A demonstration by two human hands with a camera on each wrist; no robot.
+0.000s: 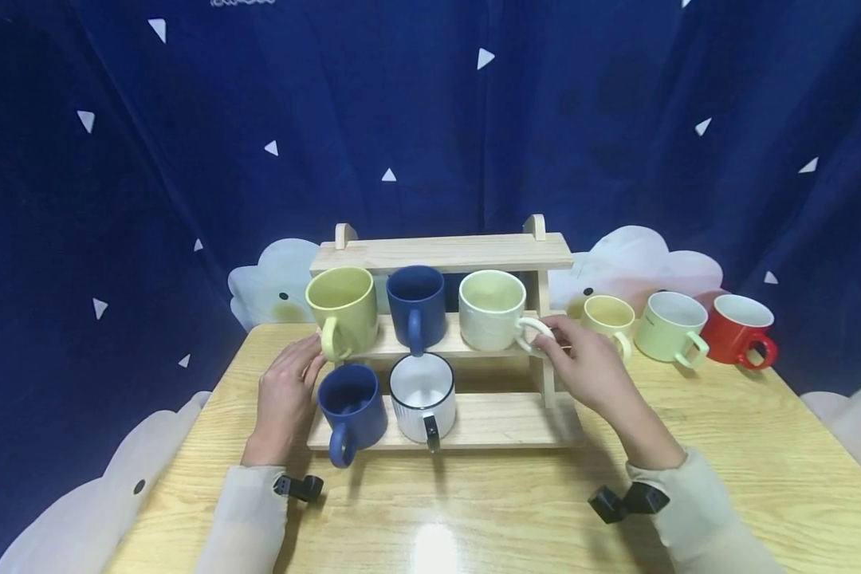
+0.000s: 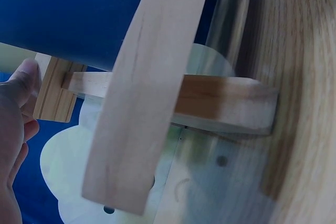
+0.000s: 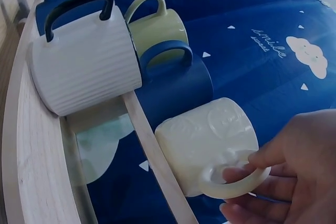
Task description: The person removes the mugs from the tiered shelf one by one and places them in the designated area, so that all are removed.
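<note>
Your right grip (image 1: 581, 363) is pinching the cream mug (image 1: 491, 309) handle, left grip (image 1: 287, 391) spread beside the rack (image 1: 441, 253), so it looks like you're placing it; next, I'd just let go.

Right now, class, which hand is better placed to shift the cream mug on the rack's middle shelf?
The right hand: its fingers already pinch the cream mug by its handle. The left hand rests at the wooden rack's far end, beside the green mug.
</note>
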